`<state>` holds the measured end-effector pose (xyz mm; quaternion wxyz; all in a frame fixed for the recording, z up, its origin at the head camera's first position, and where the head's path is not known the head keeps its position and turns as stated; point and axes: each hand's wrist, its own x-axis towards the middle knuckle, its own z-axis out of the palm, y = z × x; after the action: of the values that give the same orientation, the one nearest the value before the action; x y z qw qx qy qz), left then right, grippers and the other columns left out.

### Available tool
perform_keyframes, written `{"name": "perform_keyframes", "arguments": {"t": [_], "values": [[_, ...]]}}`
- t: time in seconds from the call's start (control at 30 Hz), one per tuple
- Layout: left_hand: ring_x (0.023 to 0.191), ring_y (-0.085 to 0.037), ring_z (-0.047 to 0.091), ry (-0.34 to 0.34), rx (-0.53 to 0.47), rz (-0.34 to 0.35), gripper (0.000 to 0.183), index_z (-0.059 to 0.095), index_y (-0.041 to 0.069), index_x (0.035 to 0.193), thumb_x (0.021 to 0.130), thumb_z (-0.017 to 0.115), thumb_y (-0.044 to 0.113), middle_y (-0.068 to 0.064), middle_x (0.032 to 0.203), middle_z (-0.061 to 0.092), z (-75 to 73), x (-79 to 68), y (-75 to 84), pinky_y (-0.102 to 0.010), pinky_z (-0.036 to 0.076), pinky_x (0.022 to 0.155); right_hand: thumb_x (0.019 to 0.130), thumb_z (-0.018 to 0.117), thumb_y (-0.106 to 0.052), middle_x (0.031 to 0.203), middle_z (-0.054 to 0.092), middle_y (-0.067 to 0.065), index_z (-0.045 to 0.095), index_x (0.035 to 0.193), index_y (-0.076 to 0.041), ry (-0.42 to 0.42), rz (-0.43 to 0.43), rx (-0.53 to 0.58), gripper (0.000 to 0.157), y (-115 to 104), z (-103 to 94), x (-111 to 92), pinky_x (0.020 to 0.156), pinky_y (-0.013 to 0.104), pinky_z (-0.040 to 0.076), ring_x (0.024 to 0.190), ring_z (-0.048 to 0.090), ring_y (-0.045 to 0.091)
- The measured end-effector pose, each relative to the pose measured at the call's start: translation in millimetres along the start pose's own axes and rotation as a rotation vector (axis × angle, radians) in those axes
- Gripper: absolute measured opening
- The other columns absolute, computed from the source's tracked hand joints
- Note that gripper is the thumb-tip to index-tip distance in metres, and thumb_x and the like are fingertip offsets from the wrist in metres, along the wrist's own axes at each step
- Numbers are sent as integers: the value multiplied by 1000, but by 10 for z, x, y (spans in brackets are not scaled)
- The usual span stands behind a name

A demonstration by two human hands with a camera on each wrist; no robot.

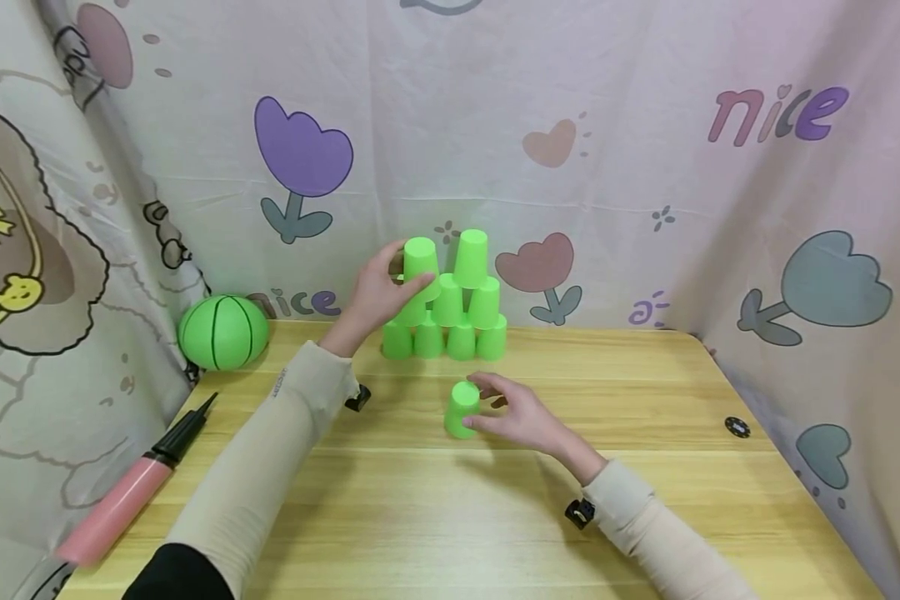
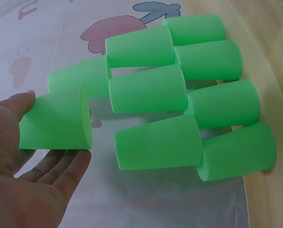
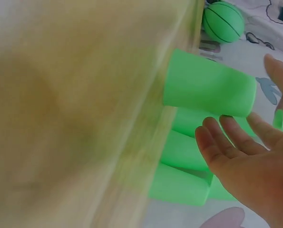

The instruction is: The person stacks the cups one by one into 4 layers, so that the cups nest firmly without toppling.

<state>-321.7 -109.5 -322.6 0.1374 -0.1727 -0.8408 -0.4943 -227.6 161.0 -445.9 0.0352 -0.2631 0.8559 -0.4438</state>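
Note:
A pyramid of upside-down light green cups (image 1: 461,340) stands at the table's back edge: several in the bottom row, three above. One cup (image 1: 471,258) sits on top at the right. My left hand (image 1: 381,292) holds another cup (image 2: 55,121) between thumb and fingers at the top left; in the left wrist view a small gap separates its rim from the cups below. Nearer the front, a lone cup (image 1: 462,410) stands upside down on the table. Around its right side is my right hand (image 3: 255,161), fingers loosely bent, the thumb apart from the cup in the right wrist view.
At the back left lies a green ball (image 1: 223,332) with black lines. A pink hand pump (image 1: 131,492) with a black nozzle lies along the left edge. On the right of the wooden table (image 1: 645,392) is a black round chip (image 1: 737,427). A printed curtain (image 1: 435,125) hangs behind.

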Motion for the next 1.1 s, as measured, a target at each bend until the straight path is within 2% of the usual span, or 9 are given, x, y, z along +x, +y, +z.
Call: {"name": "perform_keyframes", "arguments": {"t": [0.17,0.3,0.4,0.57,0.77,1.1], "values": [[117,-31,69,21,47,-31,68,51,12,153,96,80,34,-16,133,71,38,108,8,-48,59,99,89,86,-27,132,71,8,55,149,-5,-4,9,9,72,47,44,-5,101,45,60,116,68,25],[122,-32,65,29,90,-54,70,49,11,155,97,78,36,-16,136,69,69,191,-10,-50,55,104,90,85,-24,130,70,15,54,150,-4,-13,11,42,70,81,82,-7,101,48,61,116,69,31],[124,-33,63,35,108,-59,70,49,11,154,97,78,36,-17,137,68,92,248,-34,-51,52,108,91,84,-23,128,70,20,51,151,-3,-23,24,65,71,121,122,-1,100,48,61,115,70,35],[125,-33,62,40,123,-74,69,50,11,154,96,78,37,-16,136,68,123,325,-69,-51,50,110,90,85,-22,125,71,21,48,153,-2,-46,61,65,75,186,175,15,99,46,62,113,71,35],[125,-33,62,31,119,-88,68,50,10,154,97,78,35,-17,137,68,147,389,-93,-50,51,110,90,84,-21,122,72,18,50,152,-2,-69,64,34,73,180,197,30,97,45,63,110,71,31],[122,-32,61,12,113,-96,68,49,9,154,98,77,34,-16,136,66,183,462,-83,-49,51,110,90,85,-21,116,73,9,56,146,-5,-64,97,-10,65,125,201,54,92,33,62,107,71,23]]}}
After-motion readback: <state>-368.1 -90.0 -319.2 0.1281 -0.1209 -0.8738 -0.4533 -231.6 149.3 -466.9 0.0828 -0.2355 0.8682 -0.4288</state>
